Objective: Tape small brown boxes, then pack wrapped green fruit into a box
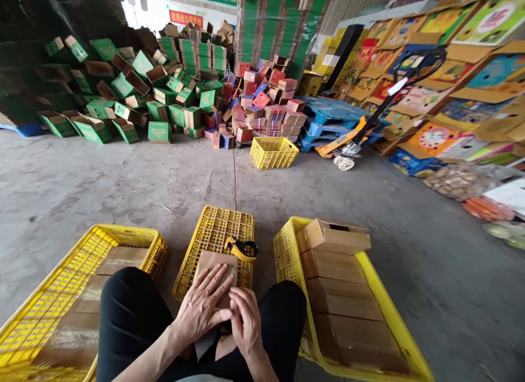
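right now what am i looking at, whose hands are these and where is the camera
No machine here: one camera sits on a person's head, looking down at their own bare hands. The left hand lies flat on a small brown cardboard box; the right hand presses its near edge, fingers bent. The box rests on a middle yellow crate, beside a tape dispenser. A left crate and a right crate hold more cardboard, all on a concrete floor.

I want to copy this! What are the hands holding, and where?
A cardboard box on the middle yellow crate. The left hand presses flat on its top; the right hand curls around its near edge.
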The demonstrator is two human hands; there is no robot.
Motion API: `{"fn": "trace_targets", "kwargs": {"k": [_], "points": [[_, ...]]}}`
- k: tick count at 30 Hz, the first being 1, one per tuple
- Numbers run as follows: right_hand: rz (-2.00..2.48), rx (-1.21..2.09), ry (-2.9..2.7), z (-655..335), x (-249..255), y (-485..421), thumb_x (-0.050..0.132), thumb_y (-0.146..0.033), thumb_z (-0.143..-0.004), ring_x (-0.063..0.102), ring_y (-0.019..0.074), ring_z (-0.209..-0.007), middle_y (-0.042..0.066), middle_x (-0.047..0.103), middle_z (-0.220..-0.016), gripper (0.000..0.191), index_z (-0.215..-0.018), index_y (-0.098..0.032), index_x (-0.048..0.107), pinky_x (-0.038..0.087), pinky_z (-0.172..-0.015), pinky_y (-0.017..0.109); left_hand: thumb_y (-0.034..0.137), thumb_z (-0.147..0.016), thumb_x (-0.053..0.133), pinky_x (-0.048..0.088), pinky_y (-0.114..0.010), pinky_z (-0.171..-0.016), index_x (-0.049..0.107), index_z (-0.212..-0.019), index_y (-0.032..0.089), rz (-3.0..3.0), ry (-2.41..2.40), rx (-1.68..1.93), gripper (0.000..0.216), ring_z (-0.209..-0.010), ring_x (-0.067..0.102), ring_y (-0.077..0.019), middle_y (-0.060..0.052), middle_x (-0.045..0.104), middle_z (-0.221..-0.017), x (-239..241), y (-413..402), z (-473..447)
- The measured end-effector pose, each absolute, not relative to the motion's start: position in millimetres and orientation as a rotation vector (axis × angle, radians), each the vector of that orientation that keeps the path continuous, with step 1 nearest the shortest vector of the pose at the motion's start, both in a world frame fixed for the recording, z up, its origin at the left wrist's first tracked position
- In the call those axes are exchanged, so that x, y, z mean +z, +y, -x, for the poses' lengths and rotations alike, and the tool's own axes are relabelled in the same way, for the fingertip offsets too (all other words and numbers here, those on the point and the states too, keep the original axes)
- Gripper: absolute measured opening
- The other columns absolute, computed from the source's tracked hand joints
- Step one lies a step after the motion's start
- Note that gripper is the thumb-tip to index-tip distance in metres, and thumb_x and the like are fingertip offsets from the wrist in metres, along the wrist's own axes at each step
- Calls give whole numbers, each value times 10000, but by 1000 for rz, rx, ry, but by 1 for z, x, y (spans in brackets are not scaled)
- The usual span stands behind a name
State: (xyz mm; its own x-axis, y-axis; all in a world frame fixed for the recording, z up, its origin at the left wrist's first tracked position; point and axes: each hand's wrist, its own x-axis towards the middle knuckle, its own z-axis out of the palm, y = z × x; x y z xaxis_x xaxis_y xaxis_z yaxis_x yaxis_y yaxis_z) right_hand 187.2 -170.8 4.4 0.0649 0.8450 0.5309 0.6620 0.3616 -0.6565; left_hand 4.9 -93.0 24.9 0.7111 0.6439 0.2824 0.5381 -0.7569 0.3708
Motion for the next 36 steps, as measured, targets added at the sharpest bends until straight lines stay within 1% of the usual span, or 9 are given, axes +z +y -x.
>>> {"fn": "trace_targets", "kwargs": {"k": [3, 6, 14, 19, 23, 26, 28, 31, 36], "points": [[1389, 323, -1533, -185, 13, -160, 455, -205, -1061, 727, 227, -995, 86, 762, -1059, 271, -1096, -246, 720, 631, -886, 391, 746, -977, 443, 192, -472, -1313, 232, -1677, 322, -2662, 946, 566, 845, -1558, 361, -320, -61, 302, -1719, 24, -93, -4], [1450, 368, -1382, -185, 17, -147, 461, -278, -1078, 741, 211, -943, 84, 764, -1006, 276, -1028, -226, 728, 633, -870, 350, 761, -954, 475, 179, -473, -1314, 238, -1676, 314, -2674, 942, 556, 882, -1561, 353, -326, -72, 294, -1721, 23, -93, -3], [1442, 413, -1356, -198, 17, -110, 488, -401, -1073, 757, 248, -965, 118, 786, -1025, 368, -1097, -216, 805, 631, -913, 401, 760, -961, 470, 199, -490, -1307, 237, -1678, 302, -2648, 910, 600, 882, -1553, 365, -344, -79, 303, -1719, 25, -90, -2], [1434, 602, -1295, -202, 8, -105, 536, -474, -1047, 735, 275, -1135, 129, 778, -1201, 408, -1245, -215, 780, 589, -1035, 443, 750, -976, 452, 177, -480, -1311, 261, -1674, 303, -2638, 933, 622, 850, -1559, 355, -340, -68, 331, -1712, 24, -92, -2], [1448, 797, -1129, -192, -8, -126, 598, -526, -1010, 581, 297, -1402, 98, 638, -1490, 491, -1424, -270, 666, 473, -1186, 495, 743, -995, 408, 162, -476, -1313, 239, -1681, 290, -2626, 954, 637, 839, -1560, 354, -339, -73, 317, -1718, 24, -95, -4], [1437, 935, -970, -180, -20, -151, 611, -537, -1007, 510, 306, -1469, 89, 578, -1550, 532, -1474, -282, 613, 426, -1215, 539, 746, -991, 412, 154, -473, -1314, 234, -1684, 277, -2620, 972, 635, 856, -1562, 348, -340, -84, 312, -1718, 25, -97, -7], [1440, 949, -901, -172, -28, -167, 612, -540, -1008, 537, 314, -1446, 109, 606, -1518, 545, -1478, -266, 610, 449, -1194, 548, 747, -987, 422, 149, -476, -1316, 234, -1685, 270, -2617, 985, 638, 866, -1566, 341, -339, -88, 312, -1716, 24, -98, -9], [1465, 874, -902, -163, -40, -176, 551, -536, -1038, 604, 299, -1383, 109, 627, -1493, 521, -1486, -275, 602, 534, -1121, 510, 741, -989, 428, 157, -487, -1318, 249, -1681, 272, -2605, 991, 665, 855, -1566, 340, -337, -83, 320, -1713, 23, -98, -10], [1565, 731, -1038, -167, -50, -138, 450, -560, -1063, 690, 285, -1276, 125, 694, -1402, 526, -1440, -254, 651, 622, -981, 461, 747, -983, 442, 229, -516, -1307, 293, -1666, 262, -2579, 917, 660, 851, -1565, 341, -338, -97, 327, -1707, 20, -92, -4]]}}
